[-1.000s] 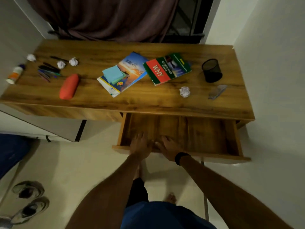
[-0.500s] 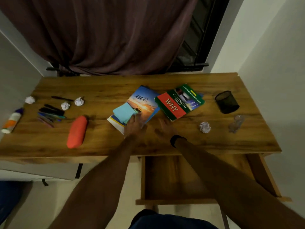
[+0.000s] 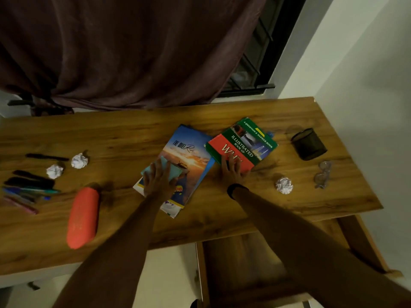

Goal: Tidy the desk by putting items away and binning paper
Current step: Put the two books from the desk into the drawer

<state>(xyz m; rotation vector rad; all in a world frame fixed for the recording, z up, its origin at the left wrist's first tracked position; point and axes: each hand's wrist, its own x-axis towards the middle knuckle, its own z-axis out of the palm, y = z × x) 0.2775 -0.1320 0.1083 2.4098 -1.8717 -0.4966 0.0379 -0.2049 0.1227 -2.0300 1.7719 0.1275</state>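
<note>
On the wooden desk (image 3: 124, 138) a blue sunset-cover book (image 3: 191, 152) lies on a stack, with a light blue pad (image 3: 175, 172) on top. My left hand (image 3: 158, 180) rests flat on that pad, fingers spread. To the right lies a red and green "Illustrated Book of Why" (image 3: 244, 143). My right hand (image 3: 231, 171) presses its fingers on this book's near corner, not closed around it. Crumpled paper balls sit at the left (image 3: 79, 160), beside it (image 3: 54, 171), and at the right (image 3: 284, 185).
Pens and markers (image 3: 29, 185) lie at the far left beside an orange-red pencil case (image 3: 82, 216). A black mesh cup (image 3: 308, 144) and clear glasses (image 3: 323, 174) sit at the right. The drawer (image 3: 244, 263) hangs open under the desk's front edge. A curtain hangs behind.
Both hands left the open drawer's front and reached up over the desk. The left one landed on the light blue pad, the right one on the red and green book.
</note>
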